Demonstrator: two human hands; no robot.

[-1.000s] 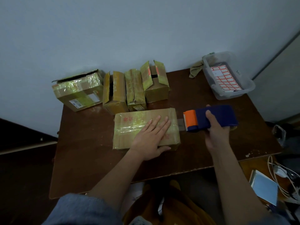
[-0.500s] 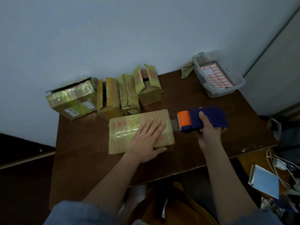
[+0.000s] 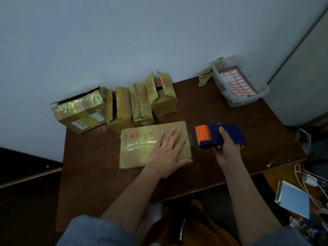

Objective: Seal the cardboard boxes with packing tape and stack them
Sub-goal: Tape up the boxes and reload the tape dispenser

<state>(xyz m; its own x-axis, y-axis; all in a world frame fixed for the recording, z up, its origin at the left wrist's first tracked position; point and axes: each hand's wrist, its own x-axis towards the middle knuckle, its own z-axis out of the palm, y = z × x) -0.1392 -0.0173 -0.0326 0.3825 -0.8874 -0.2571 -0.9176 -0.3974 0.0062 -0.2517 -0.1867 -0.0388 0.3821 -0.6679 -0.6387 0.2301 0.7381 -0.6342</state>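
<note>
Pressing flat with fingers spread, the left hand [image 3: 166,153] pins the box [image 3: 142,148] at the table's [image 3: 230,157] middle so it cannot slide. Just right of it, the right hand [image 3: 226,148] curls round the tape dispenser [image 3: 220,135], tape apparently stretched for cutting.

Left hand [image 3: 167,151] flat; right hand [image 3: 226,148] curled, gripping.
</note>
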